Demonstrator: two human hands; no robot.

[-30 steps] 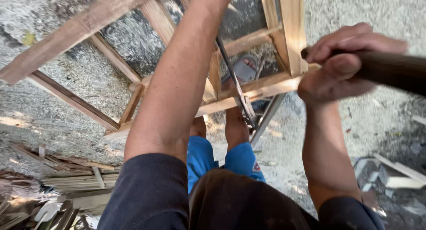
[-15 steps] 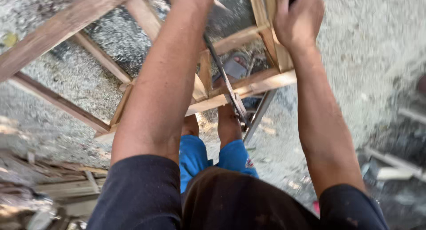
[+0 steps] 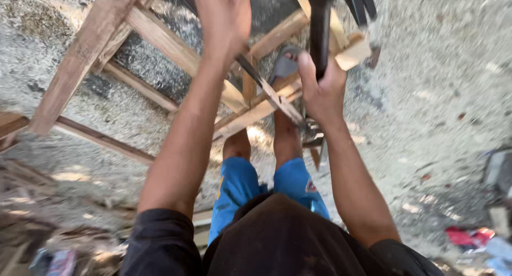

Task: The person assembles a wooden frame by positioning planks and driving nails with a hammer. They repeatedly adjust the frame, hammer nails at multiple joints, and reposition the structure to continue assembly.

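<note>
Above wooden frame (image 3: 160,41): right hand (image 3: 320,89) clenched around dark handle (image 3: 320,25); left hand (image 3: 224,15) grip unclear.

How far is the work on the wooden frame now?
Done: the wooden frame already has several slats joined crosswise. In hand: the right hand grips a dark tool handle above the frame's corner, and the left hand reaches to the frame's upper part. Left: loose wood pieces lie unused at the left.

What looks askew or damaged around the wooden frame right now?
The wooden frame lies tilted on the gravel ground, its slats crossing at uneven angles. The right hand grips a dark tool handle over it.
</note>
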